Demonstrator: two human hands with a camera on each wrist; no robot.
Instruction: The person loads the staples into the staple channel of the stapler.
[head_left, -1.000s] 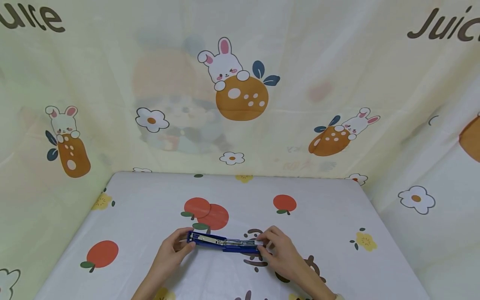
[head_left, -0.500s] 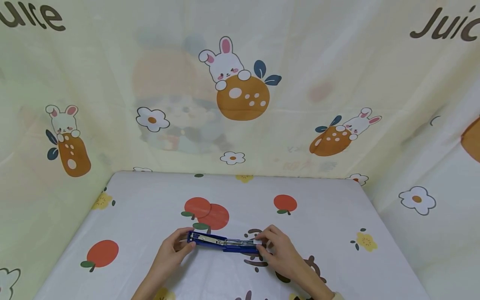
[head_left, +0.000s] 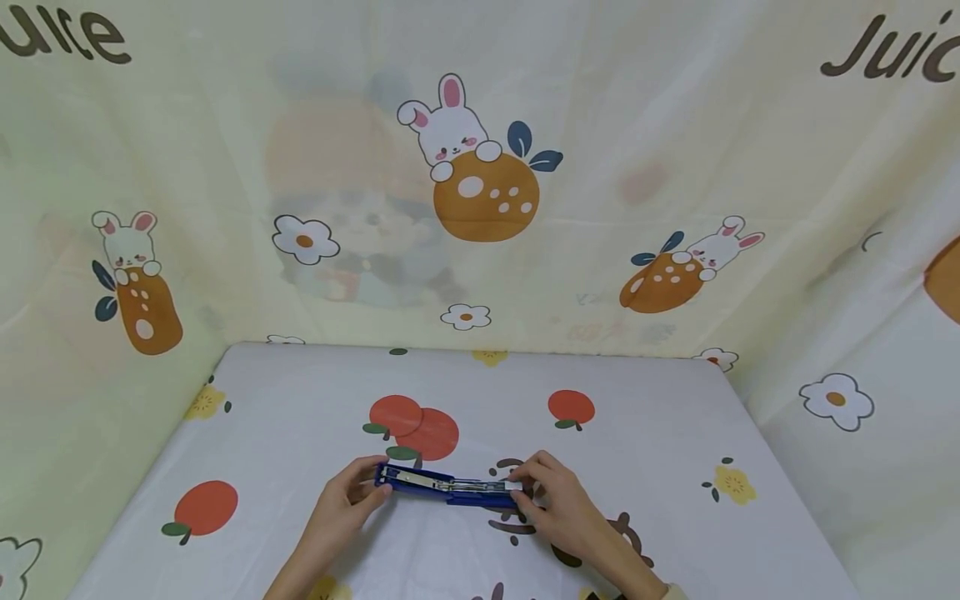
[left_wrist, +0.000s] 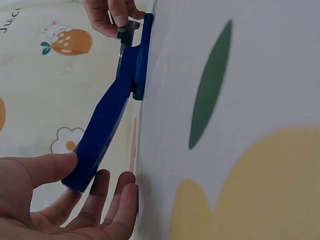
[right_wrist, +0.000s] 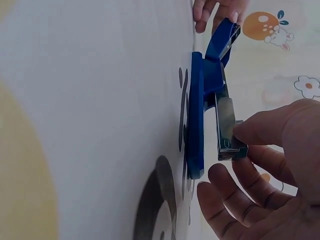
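Observation:
A blue stapler [head_left: 480, 501] lies folded wide open at the front middle of the table. My left hand [head_left: 341, 508] pinches the far end of its swung-back top cover [left_wrist: 102, 130] between thumb and fingers, holding the cover slanted up off the cloth. At the other side my right hand [head_left: 561, 504] pinches the front end of the metal staple magazine [right_wrist: 226, 117], thumb on one face. The magazine stands apart from the blue base [right_wrist: 196, 120], which lies along the cloth. A small whitish piece [head_left: 513, 486] shows at the right fingertips in the head view.
A white cloth [head_left: 300, 417] printed with fruit and flowers covers the table. Pale printed curtains [head_left: 570, 275] hang behind and along both sides.

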